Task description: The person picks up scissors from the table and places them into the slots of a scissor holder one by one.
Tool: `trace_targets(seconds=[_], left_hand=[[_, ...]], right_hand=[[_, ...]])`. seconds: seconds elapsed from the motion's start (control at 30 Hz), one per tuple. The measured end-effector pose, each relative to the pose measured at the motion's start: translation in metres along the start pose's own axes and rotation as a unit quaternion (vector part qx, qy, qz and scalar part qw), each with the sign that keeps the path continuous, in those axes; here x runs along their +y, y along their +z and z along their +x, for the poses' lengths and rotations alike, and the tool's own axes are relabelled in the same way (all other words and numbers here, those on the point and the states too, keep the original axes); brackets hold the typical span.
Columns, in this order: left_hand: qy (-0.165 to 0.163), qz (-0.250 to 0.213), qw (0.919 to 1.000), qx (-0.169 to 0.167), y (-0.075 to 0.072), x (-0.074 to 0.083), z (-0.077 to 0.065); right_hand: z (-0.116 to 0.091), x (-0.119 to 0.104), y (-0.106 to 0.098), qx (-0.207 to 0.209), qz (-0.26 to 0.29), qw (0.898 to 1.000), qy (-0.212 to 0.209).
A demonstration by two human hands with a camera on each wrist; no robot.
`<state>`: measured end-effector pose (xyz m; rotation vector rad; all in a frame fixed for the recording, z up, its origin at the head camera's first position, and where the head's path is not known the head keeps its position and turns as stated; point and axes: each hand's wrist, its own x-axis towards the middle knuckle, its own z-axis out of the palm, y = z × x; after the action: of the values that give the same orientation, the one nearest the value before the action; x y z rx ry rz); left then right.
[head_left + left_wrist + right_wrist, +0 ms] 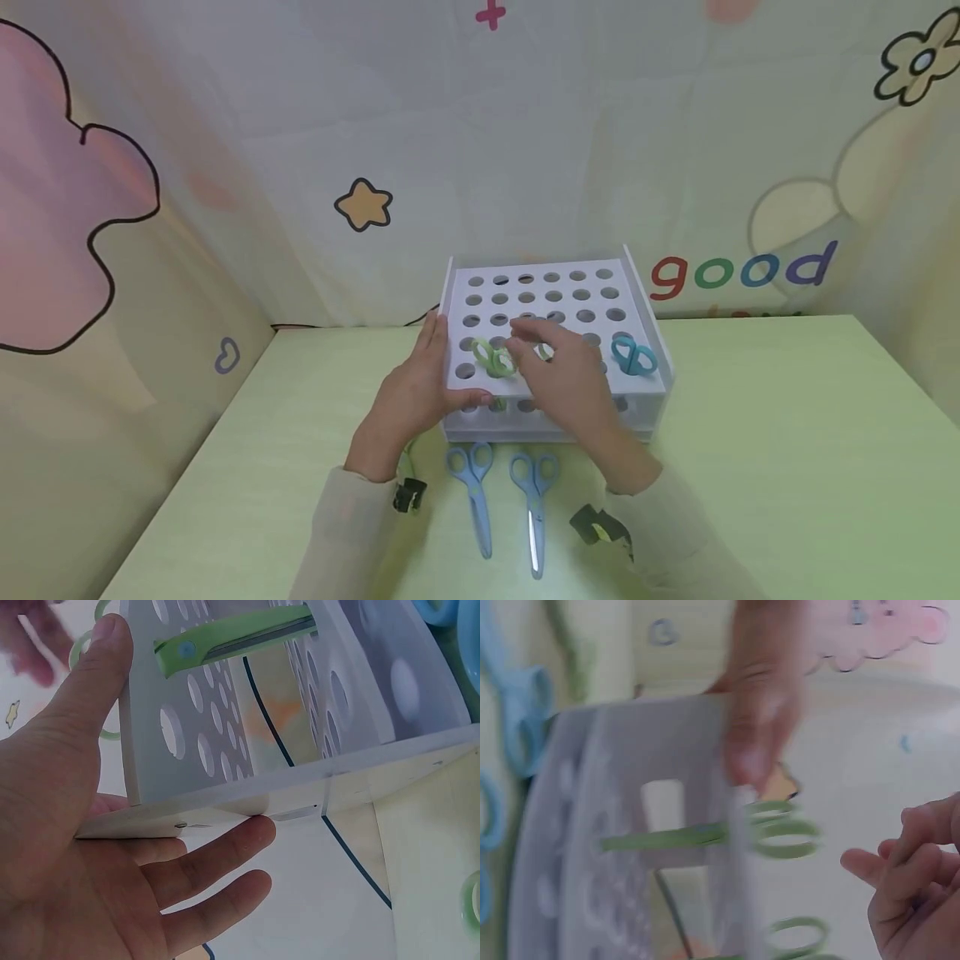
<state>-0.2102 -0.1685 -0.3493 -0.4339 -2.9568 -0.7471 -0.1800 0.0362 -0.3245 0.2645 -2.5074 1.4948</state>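
Observation:
A white rack (536,383) with rows of round holes stands on the table. My left hand (412,387) holds its left front corner, thumb over the front edge and fingers along the side panel. Green scissors (491,358) sit in a front hole, handles up; their closed blades (240,637) hang below the top plate in the left wrist view. Other green scissors (799,934) stand farther along, partly hidden by my right hand in the head view. My right hand (566,375) hovers over the rack, fingers loosely bent, holding nothing. Teal scissors (633,356) stand at the right front.
Two light blue scissors, one on the left (472,496) and one on the right (535,508), lie before the rack. Green scissors (408,458) lie partly hidden under my left wrist. A patterned cloth (525,167) hangs behind the pale green table (780,433).

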Motion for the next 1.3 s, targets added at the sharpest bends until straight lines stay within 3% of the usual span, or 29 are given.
trace_targets(seconds=[0.17, 0.4, 0.53, 0.8, 1.07, 1.3], left_hand=[[0.002, 0.0, 1.0, -0.001, 0.002, 0.002, 0.002], [0.001, 0.001, 1.0, -0.003, 0.004, 0.002, 0.002], [-0.003, 0.008, 0.9999, -0.005, 0.004, 0.003, 0.002], [-0.012, 0.011, 0.9999, -0.004, 0.003, 0.002, 0.0], [-0.011, 0.009, 0.9999, -0.006, 0.003, 0.002, -0.002], [-0.008, 0.006, 0.9999, -0.005, 0.0, 0.002, -0.002]], right_hand=[[-0.012, -0.011, -0.027, -0.006, 0.086, 0.996, -0.007], [-0.024, 0.011, -0.039, -0.053, 0.095, 0.994, -0.016], [-0.031, 0.03, -0.043, -0.109, 0.082, 0.991, 0.014], [-0.037, 0.074, -0.031, -0.203, 0.019, 0.976, 0.074], [-0.04, 0.114, -0.021, -0.262, 0.012, 0.964, 0.046], [-0.043, 0.123, -0.016, -0.334, 0.013, 0.941, 0.05]])
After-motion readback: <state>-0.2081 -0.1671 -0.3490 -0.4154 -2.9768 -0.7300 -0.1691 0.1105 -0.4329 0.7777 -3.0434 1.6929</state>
